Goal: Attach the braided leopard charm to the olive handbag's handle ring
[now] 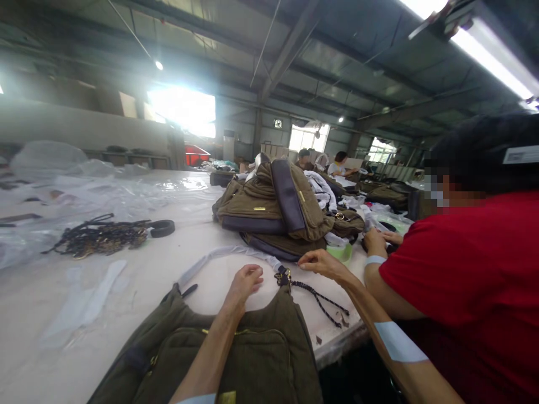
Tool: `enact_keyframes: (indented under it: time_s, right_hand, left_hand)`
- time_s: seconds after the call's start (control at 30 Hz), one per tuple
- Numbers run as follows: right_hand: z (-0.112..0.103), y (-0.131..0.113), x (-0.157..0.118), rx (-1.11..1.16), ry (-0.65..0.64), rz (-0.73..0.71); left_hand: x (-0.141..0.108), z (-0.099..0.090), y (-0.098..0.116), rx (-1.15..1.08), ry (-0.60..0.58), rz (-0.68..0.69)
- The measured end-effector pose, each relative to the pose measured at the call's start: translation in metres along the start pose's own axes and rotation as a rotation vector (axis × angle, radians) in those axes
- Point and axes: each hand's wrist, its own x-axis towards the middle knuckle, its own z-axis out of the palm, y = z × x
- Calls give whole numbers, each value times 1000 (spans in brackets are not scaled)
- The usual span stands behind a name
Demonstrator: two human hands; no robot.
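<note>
An olive-green bag [261, 353] lies in front of me on the white table, its strap [223, 251] wrapped in white material and arched away from me. Above the bag's opening is my left hand [247, 282], fingers curled; whether it holds anything is hidden. My right hand [318, 264] is pinched beside the strap's right end, and what it may hold is too small to make out. Just below and left of that hand, a gold clasp [283, 276] joins strap and bag. A dark braided cord [318, 296] hangs from it onto the table.
Stacked olive bags with dark trim [265, 207] stand ahead. Dark cords with metal parts [105, 235] and a black roll [162, 228] lie left, near clear plastic [92, 179]. A person in a red shirt [475, 269] sits close on the right.
</note>
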Motion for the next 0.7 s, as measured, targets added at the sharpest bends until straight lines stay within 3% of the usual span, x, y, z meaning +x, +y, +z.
enact_keyframes:
  time_s: [0.1, 0.23, 0.33, 0.43, 0.57, 0.7]
  right_hand:
    - [16, -27, 19, -220, -2, -22]
    - [49, -60, 46, -421, 44, 60]
    - [68, -75, 58, -507, 64, 147]
    - [78, -79, 61, -532, 77, 201]
    - [78, -76, 55, -494, 70, 253]
    - [62, -80, 40, -383, 2, 212]
  left_hand:
    - [-8, 4, 10, 78, 1, 130]
    - [-37, 1, 43, 290, -24, 362]
    - [-65, -21, 61, 565, 44, 487]
    - [-88, -59, 58, 861, 207, 545]
    - [-113, -108, 32, 1232, 480, 389]
    - [-128, -133, 17, 1260, 527, 112]
